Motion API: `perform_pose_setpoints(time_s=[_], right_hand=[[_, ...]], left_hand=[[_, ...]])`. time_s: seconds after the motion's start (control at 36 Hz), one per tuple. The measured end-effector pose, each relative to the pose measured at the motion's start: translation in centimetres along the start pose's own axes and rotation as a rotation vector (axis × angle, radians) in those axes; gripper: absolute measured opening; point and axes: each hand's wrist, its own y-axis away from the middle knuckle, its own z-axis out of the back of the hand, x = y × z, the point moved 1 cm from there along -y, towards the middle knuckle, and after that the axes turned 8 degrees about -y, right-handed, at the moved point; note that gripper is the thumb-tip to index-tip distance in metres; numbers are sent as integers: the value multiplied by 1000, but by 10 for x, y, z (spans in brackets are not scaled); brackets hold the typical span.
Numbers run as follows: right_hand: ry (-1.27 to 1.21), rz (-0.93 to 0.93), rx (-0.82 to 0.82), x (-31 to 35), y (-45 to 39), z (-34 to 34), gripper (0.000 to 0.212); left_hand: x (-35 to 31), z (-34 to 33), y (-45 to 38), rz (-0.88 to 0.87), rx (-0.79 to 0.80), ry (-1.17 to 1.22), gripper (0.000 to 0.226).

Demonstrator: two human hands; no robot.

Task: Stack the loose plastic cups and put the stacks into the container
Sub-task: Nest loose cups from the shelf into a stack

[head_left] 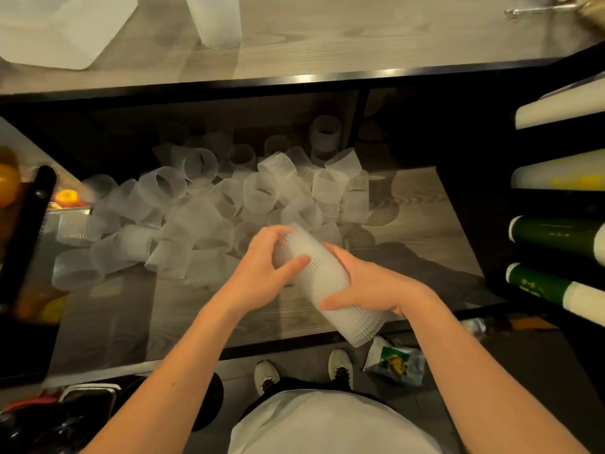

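Note:
A stack of frosted ribbed plastic cups [330, 283] lies tilted between my hands above the lower wooden shelf. My left hand [265, 270] grips the stack's upper end, thumb across its side. My right hand [363, 283] grips the stack's lower half from the right. Beyond my hands, several loose frosted cups [229, 198] lie in a heap on the shelf, on their sides and upright. A translucent white container [62, 27] stands at the far left of the upper counter, with another stack of cups [216, 18] upright beside it.
The upper counter's dark front edge [294, 81] runs across above the shelf. Rolls in white and green [556, 234] jut out on the right. Orange items and a black bar [29, 224] are at the left. A wrapper [396, 362] lies on the floor by my shoes.

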Motion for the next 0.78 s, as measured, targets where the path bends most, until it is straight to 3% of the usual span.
perform_pose_setpoints(time_s=[0.11, 0.19, 0.28, 0.36, 0.5, 0.67, 0.78], right_hand=[[-22, -11, -66, -11, 7, 7, 112], [-105, -9, -146, -22, 15, 14, 102], [-172, -3, -223, -29, 22, 20, 99], [-194, 1, -262, -33, 27, 25, 97], [-180, 4, -285, -34, 34, 35, 96], [-177, 15, -284, -31, 38, 49, 98], [-138, 11, -244, -24, 42, 65, 93]], left_hand=[[-6, -6, -9, -41, 97, 49, 39], [0, -11, -34, 41, -91, 41, 51], [4, -16, -66, 119, -236, -244, 67], [2, -24, -87, 24, -234, -624, 84], [5, -35, -108, -64, -205, -936, 77], [-17, -13, -96, -195, -299, -780, 70], [-40, 20, -75, -310, 29, -465, 77]])
